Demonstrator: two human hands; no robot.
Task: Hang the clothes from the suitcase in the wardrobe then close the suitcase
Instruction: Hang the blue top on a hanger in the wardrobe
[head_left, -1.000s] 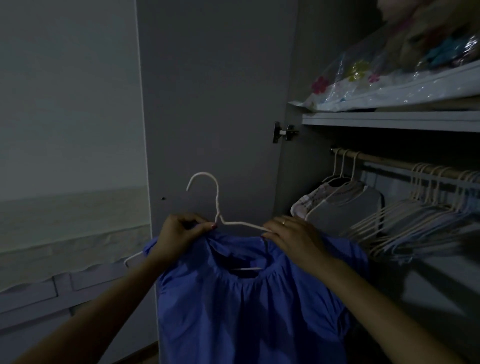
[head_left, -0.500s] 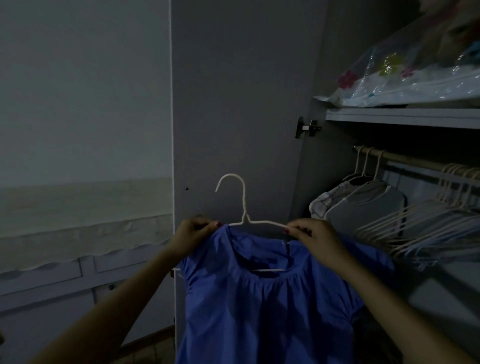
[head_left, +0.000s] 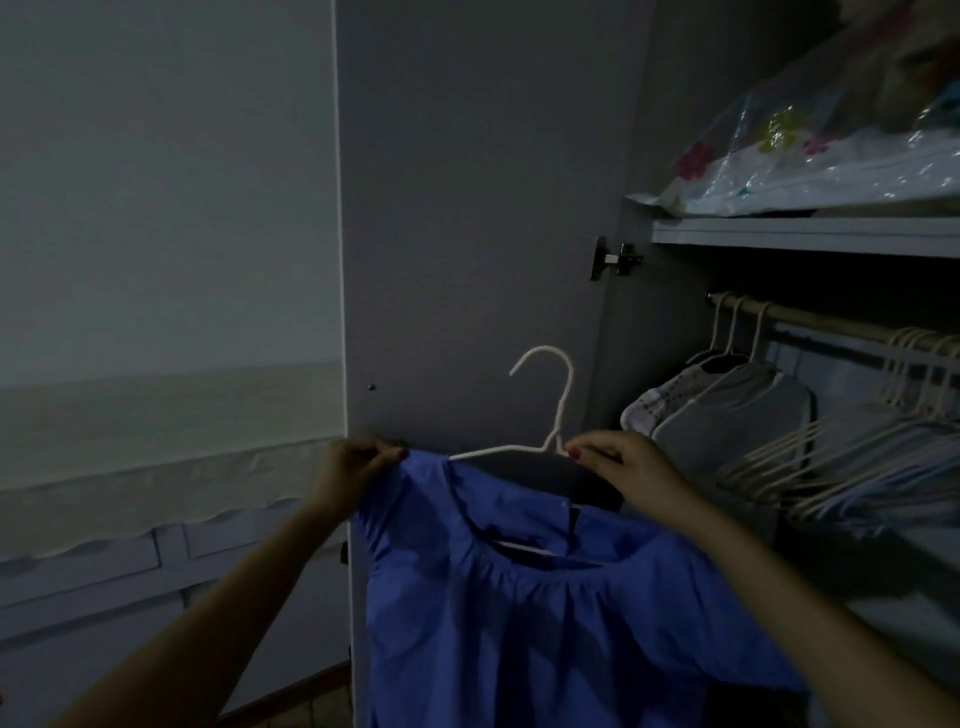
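A blue blouse (head_left: 545, 634) hangs in front of me on a white wire hanger (head_left: 558, 410) whose hook points up and left. My left hand (head_left: 353, 473) pinches the blouse's left shoulder over the hanger's end. My right hand (head_left: 623, 467) grips the hanger at the base of its hook, by the neckline. The wardrobe rail (head_left: 831, 325) runs at the right, above and beyond my right hand. The suitcase is out of view.
The open wardrobe door (head_left: 467, 208) stands straight ahead. On the rail hang a grey garment (head_left: 737, 415), a patterned one, and several empty white hangers (head_left: 857, 447). A shelf (head_left: 805, 236) above carries plastic-wrapped bedding (head_left: 810, 171). A wall is at left.
My right hand slid from the blouse's right shoulder to the base of the hanger's hook. The blouse's neckline dropped lower on the right. The view shifted slightly left.
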